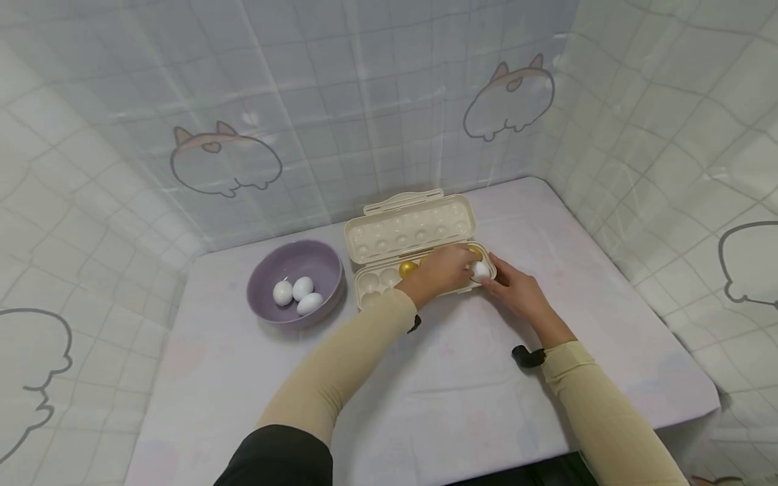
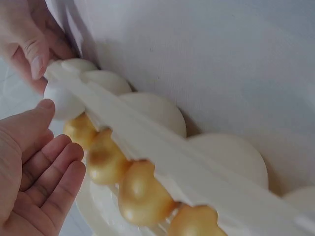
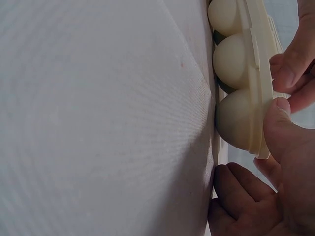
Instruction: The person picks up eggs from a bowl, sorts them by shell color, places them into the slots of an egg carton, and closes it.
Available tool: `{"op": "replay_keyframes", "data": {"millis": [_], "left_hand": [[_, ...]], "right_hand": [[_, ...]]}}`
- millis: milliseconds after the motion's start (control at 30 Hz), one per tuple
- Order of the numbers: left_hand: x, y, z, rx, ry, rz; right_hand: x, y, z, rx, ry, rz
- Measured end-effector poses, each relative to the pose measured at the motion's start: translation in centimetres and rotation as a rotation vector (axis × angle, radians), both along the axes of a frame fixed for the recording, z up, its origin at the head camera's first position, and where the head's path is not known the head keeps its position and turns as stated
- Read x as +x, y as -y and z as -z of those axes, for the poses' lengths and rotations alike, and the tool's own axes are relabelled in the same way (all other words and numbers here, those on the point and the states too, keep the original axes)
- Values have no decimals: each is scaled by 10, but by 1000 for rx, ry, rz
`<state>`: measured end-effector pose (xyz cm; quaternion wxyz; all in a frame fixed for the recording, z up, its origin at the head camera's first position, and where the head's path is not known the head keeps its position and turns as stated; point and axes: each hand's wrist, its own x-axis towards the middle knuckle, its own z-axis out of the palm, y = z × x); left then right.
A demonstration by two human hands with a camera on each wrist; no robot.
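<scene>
A cream plastic egg carton [image 1: 368, 285] lies with its lid [image 1: 410, 231] folded back. Golden eggs [image 2: 145, 191] sit in a row of its cups, partly hidden by the left hand in the head view. One white egg [image 1: 480, 272] rests in the right end of the front row. My left hand [image 1: 446, 268] reaches over the carton from the left, its thumb tip at the white egg and its other fingers loosely bent beside it. My right hand [image 1: 519, 293] grips the carton's right end, thumb [image 3: 281, 118] at the near rim and fingers around the end.
A purple bowl [image 1: 258, 293] with three white eggs [image 1: 310, 304] stands left of the carton. Both are on a table with a pale cloth [image 1: 462, 405]. Curtains [image 1: 377, 101] with a grid pattern hang behind and at the sides.
</scene>
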<state>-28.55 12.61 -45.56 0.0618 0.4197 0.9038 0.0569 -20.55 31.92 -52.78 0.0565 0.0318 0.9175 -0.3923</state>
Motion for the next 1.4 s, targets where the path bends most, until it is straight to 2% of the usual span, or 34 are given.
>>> {"op": "replay_keyframes", "data": {"millis": [133, 300, 400, 567, 767, 933, 1067, 1167, 1267, 1400], "left_hand": [[-1, 13, -5, 64, 32, -50], [-5, 34, -15, 56, 38, -108], [-9, 50, -23, 75, 59, -160], [-19, 83, -32, 121, 37, -254], [-30, 139, -41, 220, 13, -381], [-33, 208, -48, 234, 16, -550], [-31, 264, -49, 198, -4, -660], [-26, 294, -47, 145, 20, -717], [-21, 312, -44, 74, 55, -747], [-14, 324, -39, -19, 100, -769]], "right_hand": [[1, -1, 0, 3, 0, -2], [2, -3, -1, 11, 5, -11], [3, -4, -1, 11, 6, -18], [3, -4, -2, 11, 21, -17], [3, -7, -2, 30, 26, -16], [4, -6, -3, 22, 25, -17], [4, -3, -4, 20, 22, -25], [4, -1, -6, 27, 25, -28], [4, 1, -8, 29, 29, -26], [4, 4, -9, 32, 36, -36]]}}
